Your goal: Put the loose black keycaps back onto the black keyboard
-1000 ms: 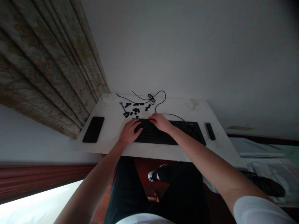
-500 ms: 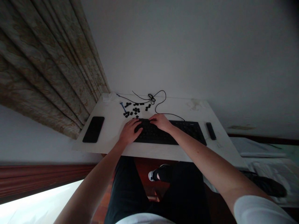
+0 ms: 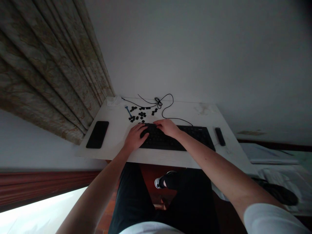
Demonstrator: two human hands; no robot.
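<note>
A black keyboard (image 3: 161,139) lies flat on the white desk. My left hand (image 3: 134,137) rests at the keyboard's left end, its fingers stretched along the upper corner and its thumb apart over the keys. At the top left of the keys is my right hand (image 3: 168,127), fingers bent and drawn together at the tips. Whatever is between those fingertips is too small and dark to make out. Behind the keyboard, several loose black keycaps (image 3: 142,114) are scattered beside a blue tool with a thin shaft (image 3: 128,111).
A black phone (image 3: 97,135) lies on the desk (image 3: 117,143) at the left. Toward the wall runs the keyboard's looped cable (image 3: 173,102). Right of the keyboard is a small dark oblong object (image 3: 220,136). A patterned curtain (image 3: 60,65) hangs at the left.
My right hand's fingertips have shifted very slightly left along the keyboard's top edge. My left hand stays in place.
</note>
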